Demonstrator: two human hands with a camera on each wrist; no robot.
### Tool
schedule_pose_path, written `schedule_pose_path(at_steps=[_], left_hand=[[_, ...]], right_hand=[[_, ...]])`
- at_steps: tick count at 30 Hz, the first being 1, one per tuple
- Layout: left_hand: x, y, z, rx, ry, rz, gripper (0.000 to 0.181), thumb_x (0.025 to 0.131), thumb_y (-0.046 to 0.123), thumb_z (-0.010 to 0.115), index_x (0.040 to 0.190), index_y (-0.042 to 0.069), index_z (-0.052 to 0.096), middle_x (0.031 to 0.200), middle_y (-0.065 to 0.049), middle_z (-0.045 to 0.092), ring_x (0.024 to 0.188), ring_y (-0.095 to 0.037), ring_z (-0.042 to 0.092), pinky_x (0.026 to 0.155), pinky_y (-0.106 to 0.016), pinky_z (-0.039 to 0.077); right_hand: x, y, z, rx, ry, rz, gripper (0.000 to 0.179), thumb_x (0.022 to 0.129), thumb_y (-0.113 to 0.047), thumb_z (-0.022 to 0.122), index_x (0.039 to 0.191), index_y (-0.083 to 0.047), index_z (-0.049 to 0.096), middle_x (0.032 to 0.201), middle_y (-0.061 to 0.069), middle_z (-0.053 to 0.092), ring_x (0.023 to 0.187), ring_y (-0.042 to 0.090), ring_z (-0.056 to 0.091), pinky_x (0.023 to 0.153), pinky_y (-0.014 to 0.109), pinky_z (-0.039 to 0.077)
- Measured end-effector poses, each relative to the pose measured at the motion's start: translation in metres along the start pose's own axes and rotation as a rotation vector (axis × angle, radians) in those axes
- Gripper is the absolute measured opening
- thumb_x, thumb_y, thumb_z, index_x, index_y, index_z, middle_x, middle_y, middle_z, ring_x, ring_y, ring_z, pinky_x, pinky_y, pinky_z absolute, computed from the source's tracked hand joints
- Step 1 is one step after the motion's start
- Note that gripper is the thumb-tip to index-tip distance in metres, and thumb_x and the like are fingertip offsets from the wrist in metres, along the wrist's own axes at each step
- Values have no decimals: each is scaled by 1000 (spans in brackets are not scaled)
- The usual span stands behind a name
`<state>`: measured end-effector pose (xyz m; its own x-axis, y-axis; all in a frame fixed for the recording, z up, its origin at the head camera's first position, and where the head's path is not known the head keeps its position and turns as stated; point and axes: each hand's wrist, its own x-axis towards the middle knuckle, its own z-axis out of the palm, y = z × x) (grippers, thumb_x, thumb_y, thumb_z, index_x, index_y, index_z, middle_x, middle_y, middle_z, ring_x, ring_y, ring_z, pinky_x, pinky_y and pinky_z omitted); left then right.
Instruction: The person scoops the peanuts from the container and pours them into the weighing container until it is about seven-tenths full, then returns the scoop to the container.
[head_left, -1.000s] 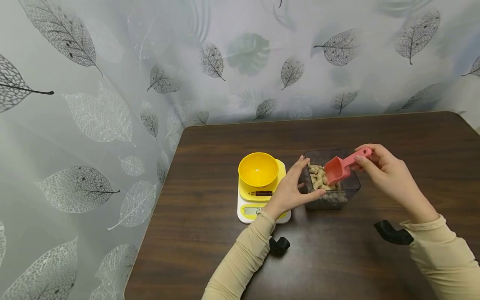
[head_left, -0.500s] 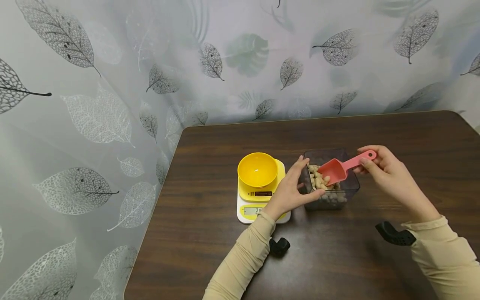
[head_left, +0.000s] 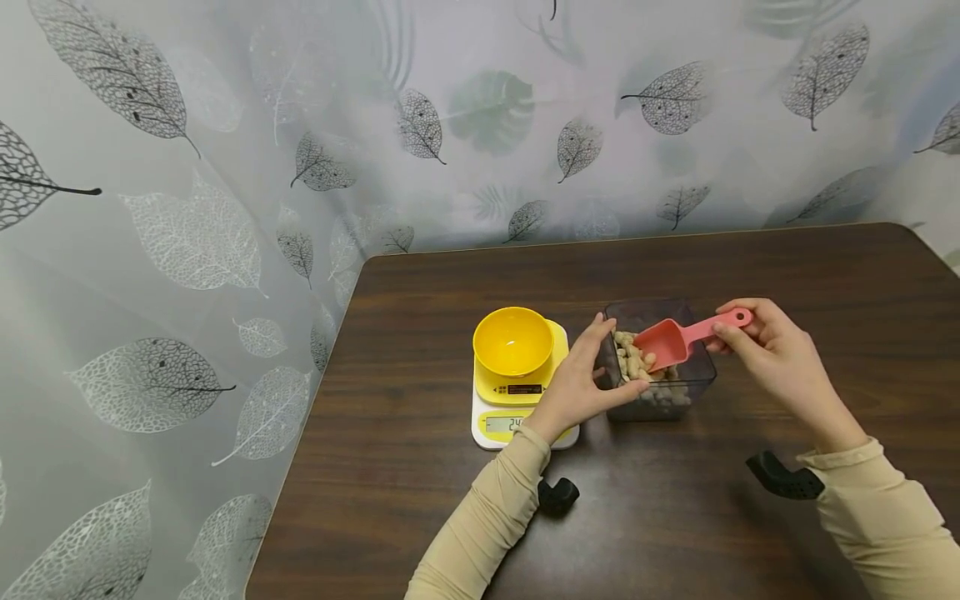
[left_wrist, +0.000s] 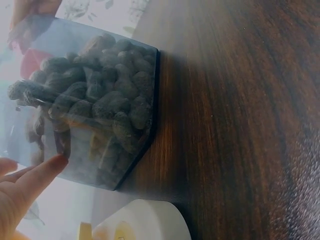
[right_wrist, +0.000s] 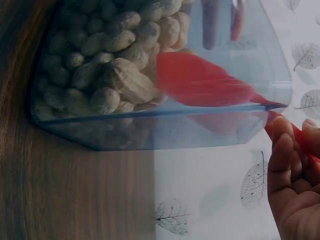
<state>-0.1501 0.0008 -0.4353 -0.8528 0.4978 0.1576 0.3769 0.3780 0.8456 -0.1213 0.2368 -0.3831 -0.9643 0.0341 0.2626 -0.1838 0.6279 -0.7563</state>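
Observation:
A dark see-through plastic box (head_left: pixel 648 313) with unshelled peanuts (head_left: pixel 633 360) stands on the table. My left hand (head_left: pixel 573 385) holds its left side, thumb along the front rim and fingertips at the back left corner. Between thumb and fingers, my right hand (head_left: pixel 776 360) pinches the handle of a pink scoop (head_left: pixel 670 343). The scoop's bowl is tilted down inside the box, its lip among the peanuts. Through the wall in the right wrist view, the scoop (right_wrist: pixel 200 80) lies against the peanuts (right_wrist: pixel 125 80). In the left wrist view, fingers (left_wrist: pixel 42 177) touch the wall.
Left of the box, a yellow bowl (head_left: pixel 513 342) sits on a yellow and white kitchen scale (head_left: pixel 484 400) with a lit display, partly covered by my left wrist. The dark wooden table (head_left: pixel 405 467) meets a leaf-patterned curtain (head_left: pixel 465 192) behind.
The scoop has tipped flatter and slid left into the peanuts, then settled with its handle slightly lower. My right hand has lowered a little. The left hand keeps its hold on the box.

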Motion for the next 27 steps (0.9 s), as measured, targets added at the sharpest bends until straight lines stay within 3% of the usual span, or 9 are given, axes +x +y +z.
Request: schedule_pose_path(at_steps=[8,20,23,24,27], left_hand=[[-1,-2,2,2,-10,19,82,74,44,65,138,36,14,146,19,4,132,-7,26,85,-24,47],[-1,0,-1,8,4,21,81,74,42,65,138,32,17,146,18,6,131,-8,27,85,-24,48],[-2,0,-1,-3,-1,19,81,73,41,66,138,30,19,146,18,6,131,-8,28,85,-24,48],[-2,0,-1,-5,-1,20,81,73,41,66,139,29,19,146,18,6,131,-8,28,85,-24,48],[-1,0,-2,-7,2,19,81,73,42,66,138,31,19,146,19,6,131,-8,27,85,-25,48]], right_hand=[[-1,1,4,-43,20,15,24,87,-25,53,105,-10,50,66,-22,57,61,-6,54,51,12,40],[-4,7,0,-64,-81,-14,24,88,-22,52,110,-13,49,73,-13,56,60,-2,50,49,17,37],[-6,9,-1,-15,-101,-28,23,88,-19,51,109,-11,49,76,-12,56,64,-4,53,52,13,41],[-6,13,0,59,-112,-57,22,88,-15,50,109,-9,49,78,-11,57,65,-4,54,53,12,42],[-4,16,1,143,-126,-90,21,89,-11,49,109,-7,48,81,-10,55,67,-5,54,56,9,44]])
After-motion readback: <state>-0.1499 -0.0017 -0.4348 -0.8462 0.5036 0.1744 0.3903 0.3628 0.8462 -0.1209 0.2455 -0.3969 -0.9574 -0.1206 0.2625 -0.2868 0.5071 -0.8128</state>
